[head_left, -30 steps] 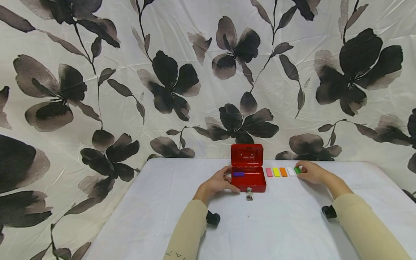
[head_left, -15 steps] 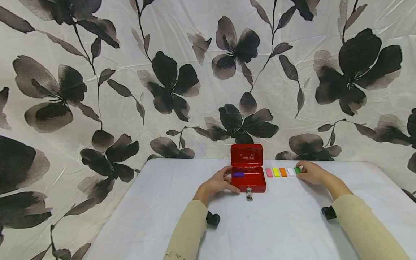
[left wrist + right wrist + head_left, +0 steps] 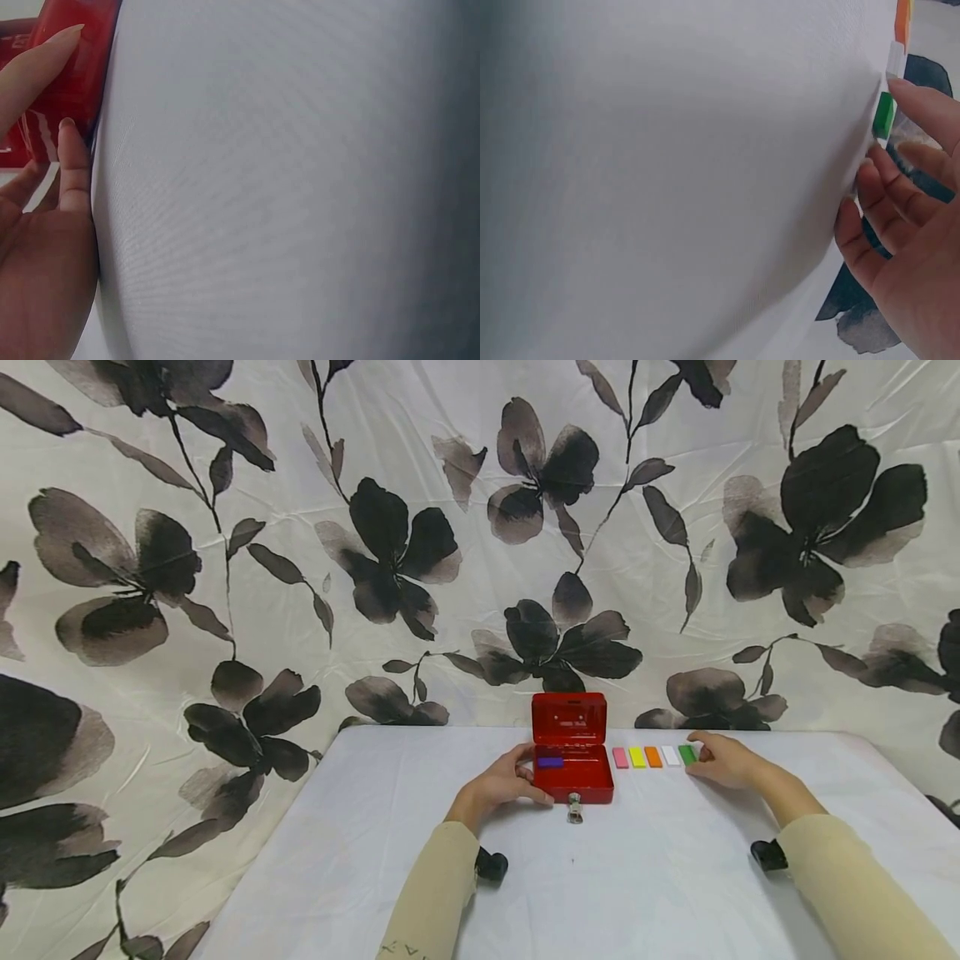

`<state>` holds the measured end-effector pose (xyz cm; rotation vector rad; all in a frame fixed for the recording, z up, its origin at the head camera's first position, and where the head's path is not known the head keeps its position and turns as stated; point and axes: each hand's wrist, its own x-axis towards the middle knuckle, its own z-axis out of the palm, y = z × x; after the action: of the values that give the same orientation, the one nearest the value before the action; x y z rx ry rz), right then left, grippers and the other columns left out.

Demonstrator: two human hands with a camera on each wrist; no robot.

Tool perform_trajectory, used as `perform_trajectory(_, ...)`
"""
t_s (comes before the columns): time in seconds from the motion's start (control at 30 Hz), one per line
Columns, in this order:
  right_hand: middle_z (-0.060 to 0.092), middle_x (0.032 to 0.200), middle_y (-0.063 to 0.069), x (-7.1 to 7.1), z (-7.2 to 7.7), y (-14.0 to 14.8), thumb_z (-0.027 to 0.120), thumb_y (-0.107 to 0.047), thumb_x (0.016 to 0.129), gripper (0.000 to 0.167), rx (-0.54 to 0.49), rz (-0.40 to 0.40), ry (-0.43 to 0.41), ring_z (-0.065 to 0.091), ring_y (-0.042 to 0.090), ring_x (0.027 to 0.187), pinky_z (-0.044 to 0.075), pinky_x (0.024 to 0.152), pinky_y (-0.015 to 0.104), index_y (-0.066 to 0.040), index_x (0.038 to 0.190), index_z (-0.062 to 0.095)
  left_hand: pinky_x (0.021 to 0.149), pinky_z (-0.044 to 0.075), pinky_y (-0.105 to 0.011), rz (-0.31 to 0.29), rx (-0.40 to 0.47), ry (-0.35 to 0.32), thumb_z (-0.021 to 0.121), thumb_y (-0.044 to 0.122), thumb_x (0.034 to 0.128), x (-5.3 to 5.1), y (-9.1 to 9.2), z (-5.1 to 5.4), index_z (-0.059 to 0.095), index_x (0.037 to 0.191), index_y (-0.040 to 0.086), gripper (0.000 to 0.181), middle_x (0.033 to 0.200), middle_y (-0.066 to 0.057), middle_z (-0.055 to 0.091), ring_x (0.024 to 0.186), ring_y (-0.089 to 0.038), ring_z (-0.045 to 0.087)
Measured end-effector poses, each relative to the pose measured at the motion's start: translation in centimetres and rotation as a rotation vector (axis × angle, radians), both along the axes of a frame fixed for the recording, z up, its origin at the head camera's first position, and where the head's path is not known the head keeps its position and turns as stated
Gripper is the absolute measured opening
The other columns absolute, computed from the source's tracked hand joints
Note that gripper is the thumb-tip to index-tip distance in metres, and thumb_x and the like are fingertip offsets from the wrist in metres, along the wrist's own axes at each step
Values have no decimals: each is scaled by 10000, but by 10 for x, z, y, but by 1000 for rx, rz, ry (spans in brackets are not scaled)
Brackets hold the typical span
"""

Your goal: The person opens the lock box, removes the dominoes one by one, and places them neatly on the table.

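Observation:
A red cash box (image 3: 573, 774) stands with its lid raised near the back of the table, a purple block (image 3: 551, 762) lying inside at the left. My left hand (image 3: 504, 783) grips its front left corner, thumb along the front and fingers at the side; the left wrist view shows this thumb (image 3: 46, 66) on the red wall. To the right, a green block (image 3: 687, 755) ends a row of small blocks. My right hand (image 3: 726, 762) is beside it, and in the right wrist view thumb and fingers stand apart around the green block (image 3: 883, 114), pinching nothing.
Between box and green block lie a pink block (image 3: 620, 757), a yellow block (image 3: 637, 757), an orange block (image 3: 653, 757) and a white block (image 3: 671, 756). A key or latch (image 3: 575, 810) hangs at the box front. Behind the white-covered table (image 3: 600, 877) hangs a flowered cloth (image 3: 420, 435).
The right hand's fingers have let go of the green block and drawn slightly to the right, so more of the block shows. The left hand and cash box have stayed put.

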<state>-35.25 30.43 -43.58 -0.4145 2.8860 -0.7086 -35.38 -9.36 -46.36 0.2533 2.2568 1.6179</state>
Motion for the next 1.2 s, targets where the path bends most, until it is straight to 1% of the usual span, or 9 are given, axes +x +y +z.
perform_trajectory(0.13,594,961,152,5,4,3,728,-138,927,644,3,33,21,542,273,853,494,796,479,181,1387,409,971,462,-442,11,-12,2,924,96,729,1,0,3,441,1531,189,942,1282,-35,563,1012,-236,534)
perform_trajectory(0.33,607,995,172,13,10,6,757,-138,902,663,15,52,24,566,276,863,506,803,485,168,1384,420,968,470,-438,11,-20,6,920,92,734,3,0,6,434,1536,180,941,1317,-46,557,1004,-235,536)
perform_trajectory(0.43,608,1005,186,16,12,6,764,-153,900,663,14,57,48,573,276,856,509,791,480,173,1373,432,987,465,-451,13,-24,4,920,102,736,3,0,5,434,1536,185,940,1330,-49,556,1010,-235,537)
perform_trajectory(0.57,614,1043,197,20,12,3,757,-182,913,641,5,57,90,589,296,890,520,805,498,160,1369,464,1006,455,-474,14,-19,2,923,107,732,3,0,5,442,1531,191,937,1338,-53,556,1019,-240,533)
perform_trajectory(0.73,623,1084,204,26,14,-5,746,-199,921,606,-7,58,132,603,328,947,534,827,524,143,1357,502,1024,449,-492,12,-16,0,928,115,728,3,0,5,447,1528,205,938,1351,-38,557,1029,-242,537)
perform_trajectory(0.97,646,1096,215,37,22,-23,759,-215,918,549,-27,88,184,613,365,975,532,859,559,132,1296,566,1032,455,-490,5,-10,4,926,108,731,2,1,3,449,1527,203,932,1360,-32,554,1034,-242,540)
perform_trajectory(1.07,649,1099,189,41,23,-32,756,-217,920,521,-48,102,199,613,359,992,529,879,552,109,1288,587,1021,463,-471,6,-14,0,930,115,728,1,1,2,447,1528,207,938,1361,-22,552,1038,-232,540)
perform_trajectory(1.2,647,1106,177,44,22,-44,744,-215,926,490,-72,139,219,617,348,993,536,863,513,88,1283,603,1017,472,-460,14,-31,-8,933,123,725,1,1,2,444,1532,212,948,1358,-16,554,1047,-224,540)
